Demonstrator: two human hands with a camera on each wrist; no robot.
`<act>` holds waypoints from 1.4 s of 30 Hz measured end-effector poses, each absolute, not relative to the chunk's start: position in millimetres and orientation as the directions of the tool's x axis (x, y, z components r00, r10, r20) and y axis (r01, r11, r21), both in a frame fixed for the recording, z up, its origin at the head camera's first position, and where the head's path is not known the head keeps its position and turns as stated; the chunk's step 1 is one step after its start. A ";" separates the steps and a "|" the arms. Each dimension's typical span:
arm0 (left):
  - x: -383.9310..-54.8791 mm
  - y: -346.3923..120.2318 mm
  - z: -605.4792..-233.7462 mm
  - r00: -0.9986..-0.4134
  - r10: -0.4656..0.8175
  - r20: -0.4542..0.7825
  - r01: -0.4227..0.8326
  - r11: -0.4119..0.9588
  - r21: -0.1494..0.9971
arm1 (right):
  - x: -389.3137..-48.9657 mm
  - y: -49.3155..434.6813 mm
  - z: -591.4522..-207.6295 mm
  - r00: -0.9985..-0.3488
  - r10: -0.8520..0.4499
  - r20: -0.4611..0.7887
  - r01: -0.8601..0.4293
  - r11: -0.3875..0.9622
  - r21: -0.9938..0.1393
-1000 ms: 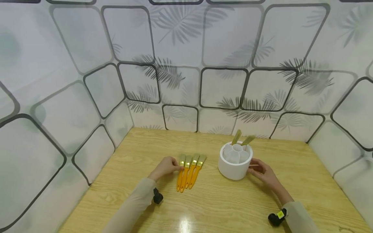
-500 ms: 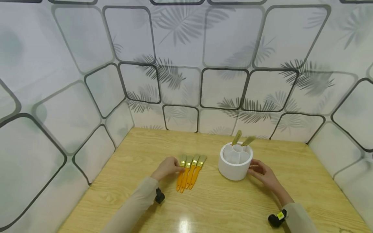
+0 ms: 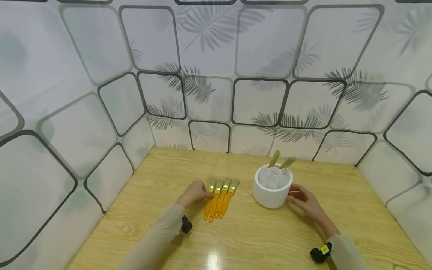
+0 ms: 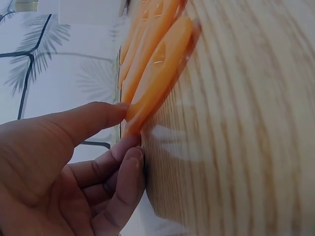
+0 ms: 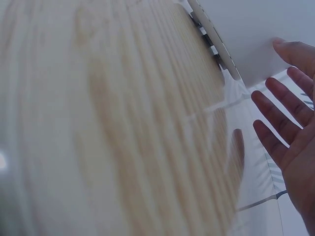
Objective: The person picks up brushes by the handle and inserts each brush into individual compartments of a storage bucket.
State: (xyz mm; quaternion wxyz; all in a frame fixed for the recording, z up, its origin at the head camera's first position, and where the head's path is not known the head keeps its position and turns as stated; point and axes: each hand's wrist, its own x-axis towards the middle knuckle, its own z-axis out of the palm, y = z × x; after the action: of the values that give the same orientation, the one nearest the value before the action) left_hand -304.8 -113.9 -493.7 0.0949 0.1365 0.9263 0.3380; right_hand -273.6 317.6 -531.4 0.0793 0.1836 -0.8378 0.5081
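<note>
Several flat paintbrushes (image 3: 223, 200) with orange handles and gold ferrules lie side by side on the table, bristles pointing away. My left hand (image 3: 194, 193) pinches the leftmost paintbrush (image 3: 206, 213). The left wrist view shows thumb and index finger on either side of its orange handle (image 4: 162, 64), low over the wood. To the right stands a round white divided holder (image 3: 269, 198), with two paintbrushes upright in its rear compartments, bristles up. My right hand (image 3: 305, 201) is at the holder's right side, fingers extended; the right wrist view has the thumb against its white wall (image 5: 256, 44).
The wood-grain table (image 3: 256, 240) is bounded by a patterned wall covering (image 3: 209, 97) at the back and both sides. Small black wrist cameras sit at both sleeves. A light reflection shows near the front of the table.
My left forearm has shifted slightly to the right, while the fingers stay at the leftmost paintbrush. The right hand and holder have not visibly moved.
</note>
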 end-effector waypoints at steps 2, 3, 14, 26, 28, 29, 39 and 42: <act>-304.3 -113.7 -492.8 -0.945 0.314 -0.087 0.182 0.730 0.659 | -273.4 317.3 -530.9 -0.919 -0.228 0.321 -0.390 0.414 -0.822; -304.1 -113.7 -492.5 -0.946 0.312 -0.092 0.175 0.728 0.662 | -273.3 317.2 -530.7 -0.921 -0.227 0.317 -0.386 0.413 -0.825; -304.0 -112.3 -492.5 -0.955 0.266 -0.128 0.102 0.704 0.703 | -272.9 318.0 -531.5 -0.919 -0.234 0.317 -0.389 0.416 -0.822; -303.0 -109.9 -489.4 -0.963 0.229 -0.143 0.070 0.722 0.688 | -271.6 316.9 -530.6 -0.921 -0.231 0.313 -0.385 0.430 -0.817; -303.8 -110.8 -490.0 -0.963 0.225 -0.145 0.065 0.722 0.689 | -271.6 316.3 -530.0 -0.922 -0.229 0.313 -0.384 0.434 -0.815; -304.4 -111.4 -490.0 -0.964 0.221 -0.150 0.058 0.721 0.691 | -271.7 316.1 -529.7 -0.921 -0.229 0.314 -0.385 0.434 -0.815; -305.1 -114.9 -485.5 -0.970 0.198 -0.141 0.048 0.723 0.689 | -271.3 317.3 -529.9 -0.922 -0.232 0.309 -0.383 0.437 -0.814; -305.9 -115.6 -485.0 -0.971 0.197 -0.139 0.050 0.728 0.683 | -271.1 317.7 -529.5 -0.921 -0.236 0.309 -0.384 0.437 -0.813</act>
State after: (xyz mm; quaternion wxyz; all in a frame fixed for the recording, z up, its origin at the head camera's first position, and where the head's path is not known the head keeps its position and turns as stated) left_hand -305.9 -115.6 -485.0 0.1015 0.0666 0.9241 0.3624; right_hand -271.1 317.7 -529.5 0.0747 0.1836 -0.8445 0.4976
